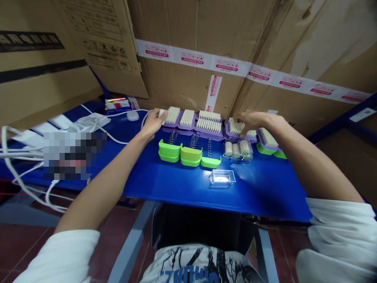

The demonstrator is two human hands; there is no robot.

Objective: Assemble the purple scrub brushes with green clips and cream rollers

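Purple-backed brushes with cream bristles stand bristles up in a row along the back of the blue table. My left hand is closed at the left end of the row, gripping the leftmost brush. On the right, my right hand reaches over another brush, fingers bent down onto its bristles; they partly hide it, and I cannot tell whether they grip. In front of the row are metal springs and bright green plastic shells. A clear case with three pale rolls lies below my right hand.
An open clear plastic box sits near the front of the blue table. White cables and a power strip crowd the left, beside a white mouse. Cardboard walls off the back. Green-and-purple brushes lie at right.
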